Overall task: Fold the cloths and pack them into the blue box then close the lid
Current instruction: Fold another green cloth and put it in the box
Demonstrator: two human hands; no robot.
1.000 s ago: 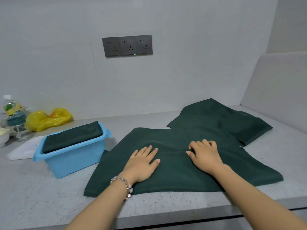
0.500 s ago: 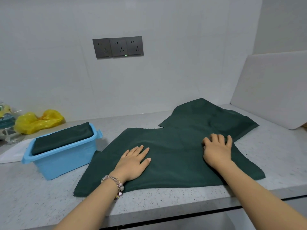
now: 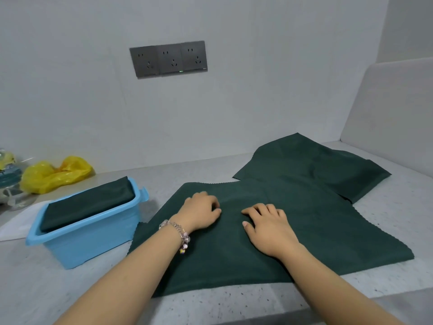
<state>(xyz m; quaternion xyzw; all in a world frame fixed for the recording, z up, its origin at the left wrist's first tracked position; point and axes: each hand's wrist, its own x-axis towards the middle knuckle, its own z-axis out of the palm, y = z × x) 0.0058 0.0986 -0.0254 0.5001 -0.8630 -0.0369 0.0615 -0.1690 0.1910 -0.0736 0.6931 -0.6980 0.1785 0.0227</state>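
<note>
A large dark green cloth lies spread flat on the grey counter in front of me. Both hands are on its middle, close together. My left hand, with a bead bracelet at the wrist, has its fingers curled down into the fabric. My right hand lies palm down on it with fingers stretched toward the left hand. A second dark green cloth lies behind, partly under the first. At the left stands the blue box, lid off, with a folded dark green cloth filling its top.
A flat white sheet lies left of the box. Behind it are a yellow plastic bag and a bottle at the frame edge. A white board leans at the right. The counter's front edge runs near my forearms.
Both hands have slid inward toward the cloth's middle. My left hand went from flat, spread fingers to curled fingers. The view has shifted a little to the left.
</note>
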